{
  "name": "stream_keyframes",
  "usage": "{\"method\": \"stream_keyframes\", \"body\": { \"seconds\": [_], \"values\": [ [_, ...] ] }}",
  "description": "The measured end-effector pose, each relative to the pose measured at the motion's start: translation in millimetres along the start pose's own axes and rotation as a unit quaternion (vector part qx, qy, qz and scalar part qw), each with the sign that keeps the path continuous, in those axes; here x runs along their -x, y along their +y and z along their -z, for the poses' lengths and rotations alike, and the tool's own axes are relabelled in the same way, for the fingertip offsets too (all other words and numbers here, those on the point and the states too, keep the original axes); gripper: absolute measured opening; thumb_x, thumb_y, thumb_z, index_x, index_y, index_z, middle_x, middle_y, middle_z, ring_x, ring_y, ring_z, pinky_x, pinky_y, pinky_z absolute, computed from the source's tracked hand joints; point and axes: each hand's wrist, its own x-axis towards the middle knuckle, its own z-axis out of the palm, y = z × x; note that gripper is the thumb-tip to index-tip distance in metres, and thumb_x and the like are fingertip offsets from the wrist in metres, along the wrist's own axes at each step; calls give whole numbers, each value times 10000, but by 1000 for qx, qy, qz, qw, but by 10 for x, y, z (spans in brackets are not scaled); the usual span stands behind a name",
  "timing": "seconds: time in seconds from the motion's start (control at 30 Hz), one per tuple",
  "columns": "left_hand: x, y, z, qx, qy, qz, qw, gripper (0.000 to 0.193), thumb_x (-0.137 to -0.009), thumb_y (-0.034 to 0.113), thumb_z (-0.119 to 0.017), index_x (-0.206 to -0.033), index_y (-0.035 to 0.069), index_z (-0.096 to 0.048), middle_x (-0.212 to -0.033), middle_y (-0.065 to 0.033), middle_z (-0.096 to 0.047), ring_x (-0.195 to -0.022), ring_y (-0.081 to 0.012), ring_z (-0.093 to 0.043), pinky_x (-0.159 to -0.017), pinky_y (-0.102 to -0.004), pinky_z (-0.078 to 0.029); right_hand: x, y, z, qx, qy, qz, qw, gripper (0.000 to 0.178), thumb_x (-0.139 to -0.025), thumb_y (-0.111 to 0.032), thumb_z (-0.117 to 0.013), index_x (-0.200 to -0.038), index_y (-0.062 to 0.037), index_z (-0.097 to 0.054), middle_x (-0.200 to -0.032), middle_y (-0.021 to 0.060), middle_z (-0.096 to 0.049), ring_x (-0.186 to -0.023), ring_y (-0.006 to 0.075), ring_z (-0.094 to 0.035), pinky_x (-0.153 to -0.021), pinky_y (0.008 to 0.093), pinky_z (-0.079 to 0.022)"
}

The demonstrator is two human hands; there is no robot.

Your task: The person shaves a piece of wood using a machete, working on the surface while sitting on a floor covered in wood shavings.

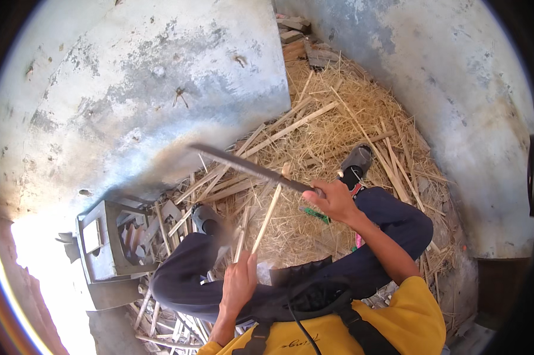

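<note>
My right hand (pixel 334 202) is wrapped round the handle of a long, dark-bladed machete (pixel 243 167). The blade points to the far left and crosses the upper part of a pale split wooden strip (pixel 269 216). My left hand (pixel 239 284) grips the lower end of that strip, which slants up and away from me. Beside it, a second, shorter strip (pixel 242 232) also runs down to the left hand. Whether the blade touches the wood or only passes over it, I cannot tell.
Straw and shavings (pixel 332 127) cover the floor between my legs, with several long wooden strips (pixel 302 125) across them. Worn walls (pixel 160 77) stand ahead and to the right. A grey box-like frame (pixel 104 245) stands at left. A small green object (pixel 317 215) lies in the straw.
</note>
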Motion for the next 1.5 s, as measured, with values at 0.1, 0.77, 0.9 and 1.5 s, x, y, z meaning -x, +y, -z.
{"method": "stream_keyframes", "body": {
  "seconds": [0.1,0.77,0.9,1.5],
  "values": [
    [-12,82,16,10,20,14,1000,205,-1046,203,-513,-971,13,-532,-729,-292,-596,-727,-521,-590,-643,-566,-447,-1,72,-121,-330,-88,-89,936,576,-1019,-578,-520,-777,-56,-545,-547,29,-510,-424,144,-477,-433,318,-370],
    [-648,-510,-650,-133,33,80,987,246,-993,265,-601,-1066,48,-512,-732,-270,-664,-734,-486,-668,-661,-581,-518,487,217,-219,-130,-17,-218,967,502,-939,-466,-669,-861,29,-701,-539,87,-453,-524,144,-448,-523,365,-359],
    [-847,-928,-1267,-115,-3,55,992,222,-1009,237,-543,-1100,43,-489,-749,-292,-665,-738,-513,-662,-678,-615,-518,697,558,-624,-90,-63,-246,963,569,-955,-518,-632,-835,34,-700,-537,106,-462,-522,183,-453,-537,402,-381],
    [-1737,-1937,-2122,-280,-170,69,942,338,-1030,334,-555,-1174,32,-595,-995,-226,-733,-927,-402,-735,-802,-521,-580,1222,1359,-1527,-137,-79,-358,920,664,-1004,-535,-529,-737,62,-641,-617,209,-583,-590,324,-603,-640,471,-461]
  ]
}}
